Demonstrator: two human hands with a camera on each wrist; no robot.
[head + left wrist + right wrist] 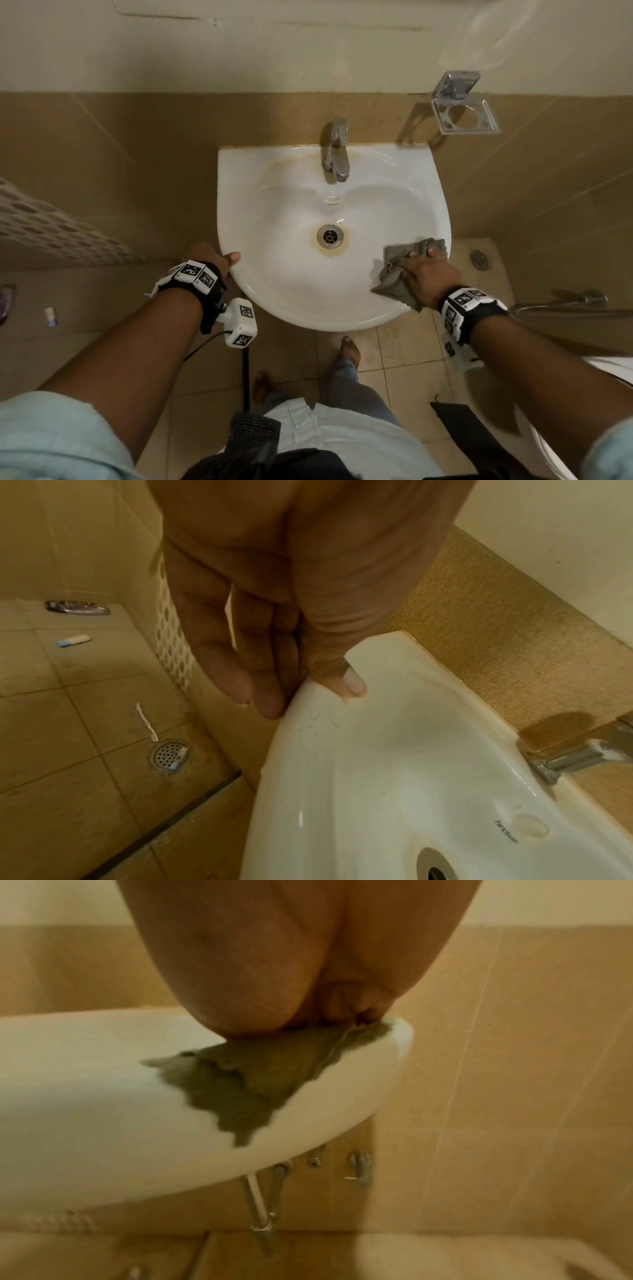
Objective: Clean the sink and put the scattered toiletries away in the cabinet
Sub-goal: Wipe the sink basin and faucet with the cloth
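Observation:
The white sink (239, 178) has a chrome faucet (337, 150) and a rust-stained drain (330, 235). My right hand (424, 270) presses a grey cloth (394, 274) on the sink's front right rim, fingers curled over it; the right wrist view shows the cloth (260, 1083) draped over the rim (103, 1123). My left hand (229, 260) rests on the left rim, thumb on top and straight fingers (270, 707) down the outside. On the floor at the left lie a small white tube with a blue cap (73, 640) and a dark sachet (77, 607).
A chrome toothbrush holder (462, 109) hangs on the wall, back right. A white perforated basket (51, 233) stands at the left. A white strip (147, 722) lies by a floor drain (170, 756). A spray hose (582, 301) and toilet (599, 394) are at the right.

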